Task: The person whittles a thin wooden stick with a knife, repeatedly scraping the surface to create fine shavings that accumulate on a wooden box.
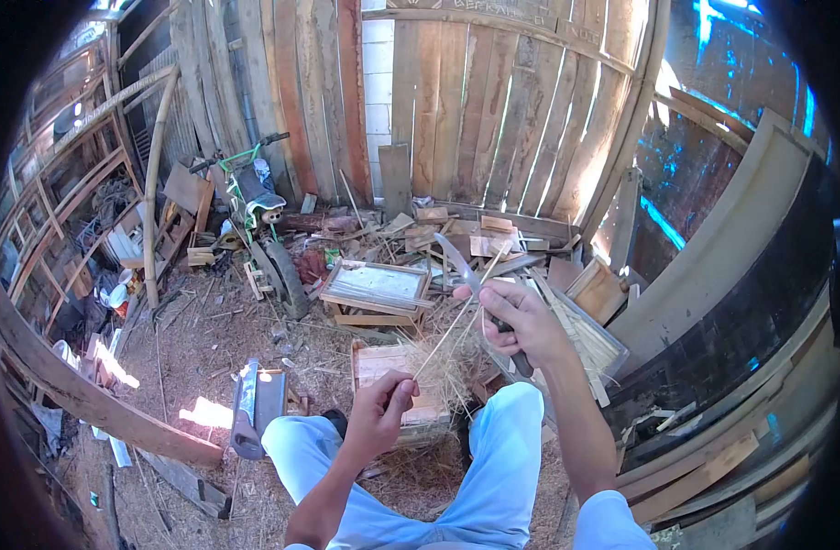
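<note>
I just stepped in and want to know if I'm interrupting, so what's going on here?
A person sits with knees apart. Their right hand grips a knife, blade pointing up and away, while their left hand pinches the lower end of a thin pale strip. The strip slants up to the knife, where the two cross; whether the blade is cutting isn't clear. A tangle of shavings lies just beyond the knees.

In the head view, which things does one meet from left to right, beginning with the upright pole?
Curved brown wooden pole, green-framed two-wheeler with black tyre, left hand, right hand, long dark curved panel.
</note>
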### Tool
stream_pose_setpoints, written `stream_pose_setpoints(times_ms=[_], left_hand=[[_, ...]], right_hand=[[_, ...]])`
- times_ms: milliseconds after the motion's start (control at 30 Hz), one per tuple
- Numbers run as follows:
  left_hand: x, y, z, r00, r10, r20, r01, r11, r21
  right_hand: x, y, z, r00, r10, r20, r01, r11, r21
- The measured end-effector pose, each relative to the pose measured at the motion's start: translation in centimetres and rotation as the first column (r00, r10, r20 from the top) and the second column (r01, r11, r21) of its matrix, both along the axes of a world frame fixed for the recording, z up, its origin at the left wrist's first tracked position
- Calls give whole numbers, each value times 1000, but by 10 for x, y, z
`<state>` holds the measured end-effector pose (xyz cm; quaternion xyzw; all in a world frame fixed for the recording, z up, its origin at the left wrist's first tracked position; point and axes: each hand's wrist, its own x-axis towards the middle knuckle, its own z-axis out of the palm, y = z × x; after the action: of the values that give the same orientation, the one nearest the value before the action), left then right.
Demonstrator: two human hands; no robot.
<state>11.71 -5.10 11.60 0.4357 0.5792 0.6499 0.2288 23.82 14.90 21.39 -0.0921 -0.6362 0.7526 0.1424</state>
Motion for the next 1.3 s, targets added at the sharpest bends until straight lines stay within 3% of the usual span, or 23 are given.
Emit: stream_pose_setpoints(times_ms=[200,267,500,600,667,700,800,933,1000,1233,1300], left_hand=[[7,-5,1,999,-45,10,45,999,-12],[10,-6,5,990,-69,122,78,994,-71],[9,-7,-2,971,-102,218,131,983,-127],[12,-11,-7,976,-91,200,116,987,-116],[11,-24,-10,974,-80,211,111,984,-140],[6,-26,-11,975,-75,210,106,984,-140],[-1,-14,-19,943,-92,321,133,985,-109],[2,-8,-6,902,-165,398,216,973,-86],[4,-8,0,883,-219,415,282,955,-96],[8,-13,8,881,-250,402,297,953,-58],[8,-15,2,880,-231,415,294,951,-93]], right_hand=[[7,10,7,997,-62,41,63,998,-26],[8,17,4,997,-50,67,57,994,-98],[5,33,2,991,-110,71,114,992,-60],[8,60,-2,975,-221,21,222,972,-80],[18,99,-2,878,-427,-215,392,901,-187],[17,92,-1,880,-423,-216,388,902,-188],[26,51,4,976,-199,-92,197,980,-35],[13,4,0,998,-66,7,66,998,-3],[10,-4,2,996,83,9,-83,997,3],[4,8,2,999,52,12,-51,998,-39],[8,15,7,996,-91,21,91,995,-34]])
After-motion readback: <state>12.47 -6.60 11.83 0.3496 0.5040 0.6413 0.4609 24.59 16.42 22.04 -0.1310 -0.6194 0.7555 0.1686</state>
